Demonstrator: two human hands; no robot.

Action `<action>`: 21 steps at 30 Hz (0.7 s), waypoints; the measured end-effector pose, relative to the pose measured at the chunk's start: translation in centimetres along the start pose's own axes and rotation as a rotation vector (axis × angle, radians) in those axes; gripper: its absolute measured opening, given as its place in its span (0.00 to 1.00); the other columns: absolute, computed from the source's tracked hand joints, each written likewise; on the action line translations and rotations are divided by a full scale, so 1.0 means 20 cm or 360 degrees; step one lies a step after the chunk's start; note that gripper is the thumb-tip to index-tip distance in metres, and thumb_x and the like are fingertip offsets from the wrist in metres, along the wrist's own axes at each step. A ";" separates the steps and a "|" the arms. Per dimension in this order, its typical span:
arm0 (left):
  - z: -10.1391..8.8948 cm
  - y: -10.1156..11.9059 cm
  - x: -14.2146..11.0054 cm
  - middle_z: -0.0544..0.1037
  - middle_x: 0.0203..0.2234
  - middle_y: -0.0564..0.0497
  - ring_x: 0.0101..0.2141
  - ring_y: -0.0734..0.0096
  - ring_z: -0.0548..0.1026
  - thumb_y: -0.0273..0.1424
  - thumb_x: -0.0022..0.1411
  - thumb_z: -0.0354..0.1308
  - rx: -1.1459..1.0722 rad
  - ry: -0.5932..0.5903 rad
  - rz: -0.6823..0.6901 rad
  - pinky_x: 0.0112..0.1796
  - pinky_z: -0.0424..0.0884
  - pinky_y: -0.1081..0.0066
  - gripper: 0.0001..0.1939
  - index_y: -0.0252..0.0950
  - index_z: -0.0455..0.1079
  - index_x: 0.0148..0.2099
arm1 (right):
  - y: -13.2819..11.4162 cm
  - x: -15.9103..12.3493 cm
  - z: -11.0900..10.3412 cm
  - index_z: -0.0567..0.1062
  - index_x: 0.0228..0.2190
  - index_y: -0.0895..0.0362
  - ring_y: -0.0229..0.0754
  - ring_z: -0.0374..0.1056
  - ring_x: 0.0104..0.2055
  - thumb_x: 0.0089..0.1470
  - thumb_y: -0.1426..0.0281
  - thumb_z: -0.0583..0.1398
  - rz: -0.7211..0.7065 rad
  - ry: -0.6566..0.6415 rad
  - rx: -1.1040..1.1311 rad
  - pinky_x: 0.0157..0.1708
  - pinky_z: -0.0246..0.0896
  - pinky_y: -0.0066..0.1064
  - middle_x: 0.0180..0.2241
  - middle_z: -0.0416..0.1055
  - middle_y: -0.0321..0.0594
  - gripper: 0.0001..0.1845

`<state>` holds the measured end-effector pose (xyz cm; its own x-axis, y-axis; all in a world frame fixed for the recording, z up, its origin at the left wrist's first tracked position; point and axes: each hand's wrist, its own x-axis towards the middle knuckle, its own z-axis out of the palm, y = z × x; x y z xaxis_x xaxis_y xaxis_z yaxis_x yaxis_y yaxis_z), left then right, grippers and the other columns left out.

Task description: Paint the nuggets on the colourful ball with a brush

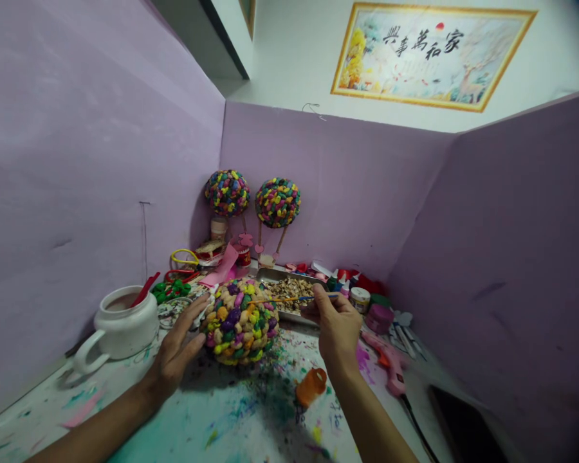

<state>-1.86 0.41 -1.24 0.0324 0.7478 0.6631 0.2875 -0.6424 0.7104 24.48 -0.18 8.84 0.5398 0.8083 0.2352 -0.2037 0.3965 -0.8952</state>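
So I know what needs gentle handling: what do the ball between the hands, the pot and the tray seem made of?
Ball: seemingly nutshells; small rounded pieces, some bare matte tan, others coloured with a slight paint sheen. Pot: probably glazed ceramic, though plastic is possible; smooth white with soft highlights. Tray: likely metal, from its grey, faintly shiny rim.

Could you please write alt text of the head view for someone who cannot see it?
A person's left hand touches a ball covered in multicoloured and tan pieces while the right hand holds a thin brush at it. The paint-stained table holds a white mug and pink glue gun.
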 end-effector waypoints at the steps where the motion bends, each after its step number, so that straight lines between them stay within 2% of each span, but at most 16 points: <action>1: 0.00 0.00 0.00 0.63 0.65 0.51 0.66 0.56 0.55 0.39 0.66 0.53 0.0000 0.0004 0.0000 0.65 0.49 0.56 0.23 0.45 0.65 0.62 | -0.01 0.00 0.00 0.70 0.17 0.57 0.35 0.65 0.14 0.33 0.52 0.72 -0.0023 0.0000 -0.0015 0.16 0.65 0.27 0.13 0.68 0.29 0.24; 10: 0.00 0.01 0.00 0.63 0.65 0.49 0.66 0.55 0.56 0.40 0.65 0.53 -0.0006 0.0010 -0.0028 0.65 0.48 0.54 0.24 0.43 0.65 0.62 | -0.05 0.05 -0.03 0.71 0.16 0.58 0.36 0.64 0.13 0.28 0.52 0.73 -0.0065 0.0029 -0.0027 0.14 0.64 0.27 0.12 0.67 0.30 0.25; 16: 0.00 -0.01 0.00 0.62 0.65 0.50 0.66 0.56 0.55 0.40 0.65 0.53 -0.0018 -0.0008 -0.0031 0.65 0.48 0.56 0.24 0.45 0.64 0.62 | -0.07 0.03 -0.02 0.71 0.20 0.57 0.36 0.66 0.14 0.33 0.51 0.72 -0.0127 -0.0009 0.0072 0.18 0.69 0.30 0.13 0.68 0.29 0.25; 21: -0.01 -0.01 0.00 0.63 0.65 0.50 0.66 0.56 0.55 0.41 0.65 0.53 -0.0036 0.0001 -0.0056 0.66 0.48 0.56 0.24 0.44 0.65 0.62 | -0.04 -0.01 0.00 0.72 0.22 0.57 0.39 0.69 0.17 0.33 0.49 0.71 -0.0062 -0.0098 0.0085 0.20 0.72 0.32 0.15 0.70 0.30 0.26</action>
<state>-2.02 0.57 -1.28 0.0220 0.7698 0.6379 0.2668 -0.6195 0.7383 24.66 -0.61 9.48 0.4972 0.8163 0.2940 -0.2276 0.4497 -0.8637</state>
